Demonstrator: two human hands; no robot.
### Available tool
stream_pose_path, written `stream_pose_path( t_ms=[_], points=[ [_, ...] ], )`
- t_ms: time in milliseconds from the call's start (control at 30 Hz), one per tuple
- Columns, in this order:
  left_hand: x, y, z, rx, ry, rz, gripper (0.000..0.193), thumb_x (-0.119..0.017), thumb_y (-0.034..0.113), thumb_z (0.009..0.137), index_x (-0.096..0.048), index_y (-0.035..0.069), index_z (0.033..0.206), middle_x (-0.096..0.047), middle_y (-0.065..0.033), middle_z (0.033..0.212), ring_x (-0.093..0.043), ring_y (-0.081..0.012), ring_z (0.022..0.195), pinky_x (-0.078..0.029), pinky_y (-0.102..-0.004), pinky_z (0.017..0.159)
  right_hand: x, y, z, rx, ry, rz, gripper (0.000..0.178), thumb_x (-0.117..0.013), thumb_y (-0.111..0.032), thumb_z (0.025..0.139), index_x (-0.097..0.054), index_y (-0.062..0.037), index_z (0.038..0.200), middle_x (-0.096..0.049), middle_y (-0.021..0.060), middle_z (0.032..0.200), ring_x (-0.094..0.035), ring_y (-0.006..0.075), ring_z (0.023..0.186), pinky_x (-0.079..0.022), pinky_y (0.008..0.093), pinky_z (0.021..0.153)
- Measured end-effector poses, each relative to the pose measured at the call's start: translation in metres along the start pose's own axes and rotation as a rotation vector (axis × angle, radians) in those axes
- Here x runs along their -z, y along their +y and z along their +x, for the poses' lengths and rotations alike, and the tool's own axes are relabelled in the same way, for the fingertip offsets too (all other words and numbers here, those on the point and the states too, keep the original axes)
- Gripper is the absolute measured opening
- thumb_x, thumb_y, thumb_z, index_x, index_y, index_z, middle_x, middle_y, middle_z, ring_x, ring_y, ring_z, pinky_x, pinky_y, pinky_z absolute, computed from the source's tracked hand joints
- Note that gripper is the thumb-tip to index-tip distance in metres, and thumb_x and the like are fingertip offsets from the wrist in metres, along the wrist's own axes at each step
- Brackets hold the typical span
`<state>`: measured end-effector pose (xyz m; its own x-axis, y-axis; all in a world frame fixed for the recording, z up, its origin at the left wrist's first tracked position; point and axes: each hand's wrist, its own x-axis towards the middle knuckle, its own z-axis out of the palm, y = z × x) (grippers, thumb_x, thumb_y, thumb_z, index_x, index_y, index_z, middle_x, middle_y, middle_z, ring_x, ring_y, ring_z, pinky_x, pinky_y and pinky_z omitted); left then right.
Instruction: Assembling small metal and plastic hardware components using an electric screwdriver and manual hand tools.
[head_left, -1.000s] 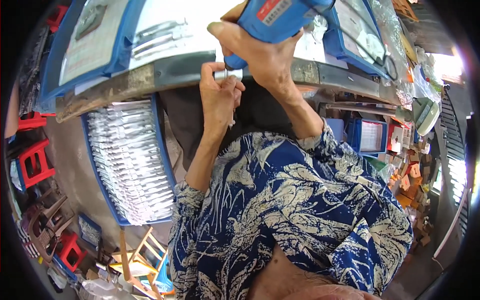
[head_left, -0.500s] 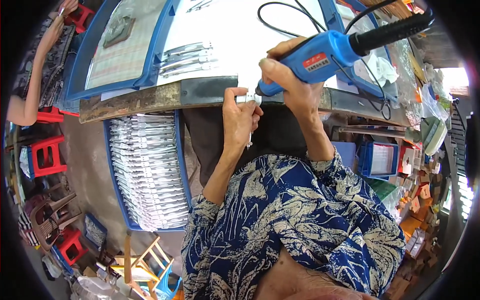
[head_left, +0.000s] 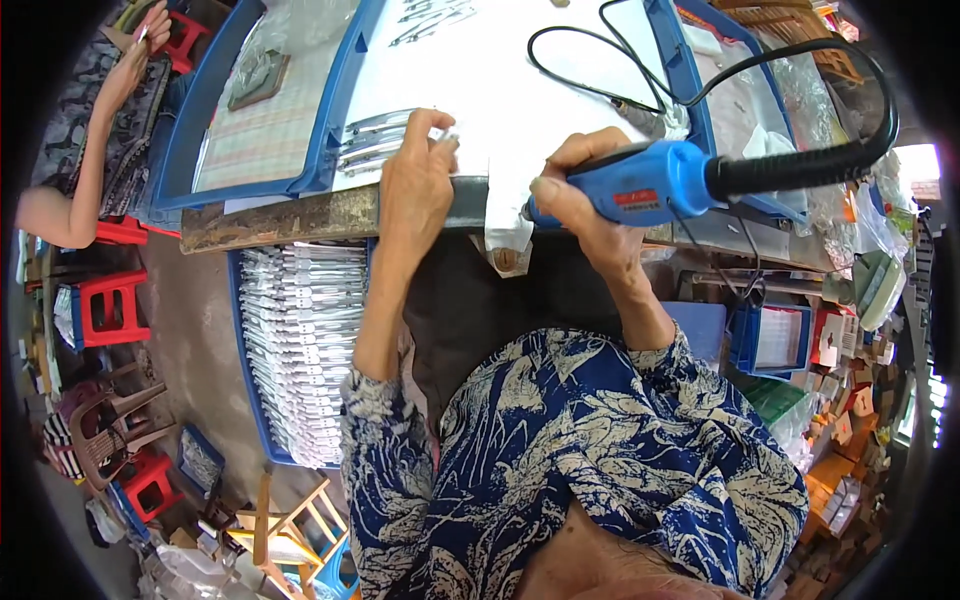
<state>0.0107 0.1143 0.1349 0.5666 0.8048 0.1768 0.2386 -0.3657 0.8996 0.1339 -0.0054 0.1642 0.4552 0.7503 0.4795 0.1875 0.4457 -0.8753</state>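
Observation:
My right hand (head_left: 597, 190) is closed around a blue electric grinder (head_left: 650, 185), a handheld power tool with a black ribbed cable sleeve. Its narrow front end points left, beside a white-covered block (head_left: 508, 225) jutting from the table edge. To the left, my left hand (head_left: 415, 185) is over the near end of a row of slim silver metal parts (head_left: 372, 140) on the white tabletop. Its fingers are apart, with nothing visible in them; the hand partly hides the row. Farther back lies another group of metal parts (head_left: 432, 18).
Blue-rimmed trays (head_left: 325, 130) flank the white work surface. Below the table's left side, a blue crate (head_left: 240, 330) holds many stacked silver parts. A black cable (head_left: 535, 55) loops across the table. Red stools (head_left: 112, 308) and another person's arm (head_left: 95, 165) are at far left.
My left hand has left the grinder's front end, where it held a small metal part, and moved left to the row. That part is gone from the hand. The grinder stays in my right hand.

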Motion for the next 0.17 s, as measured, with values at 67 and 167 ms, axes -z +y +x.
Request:
stream_pose_path(
  t_ms=[67, 167],
  points=[
    [0.002, -0.009, 0.020, -0.066, -0.005, 0.224, 0.013, -0.051, 0.008, 0.086, -0.050, 0.006, 0.098, -0.059, -0.0156, 0.070, -0.058, -0.0319, 0.065, -0.043, -0.0393, 0.060, 0.000, 0.003, -0.004, -0.038, -0.002, 0.008, 0.026, -0.071, 0.001, 0.070, -0.053, -0.0039, 0.088, -0.057, 0.0040, 0.070, -0.057, 0.0091, 0.064, -0.045, 0.0216, 0.057],
    [0.007, -0.029, 0.043, -0.266, 0.008, 0.415, 0.014, -0.054, 0.007, 0.084, -0.052, 0.008, 0.097, -0.061, -0.0177, 0.084, -0.059, -0.0344, 0.077, -0.043, -0.0421, 0.064, 0.002, 0.005, -0.007, 0.014, -0.077, 0.007, 0.025, -0.066, 0.000, 0.075, -0.048, -0.0034, 0.092, -0.057, 0.0085, 0.073, -0.055, 0.0125, 0.063, -0.048, 0.0269, 0.061]
  ],
)
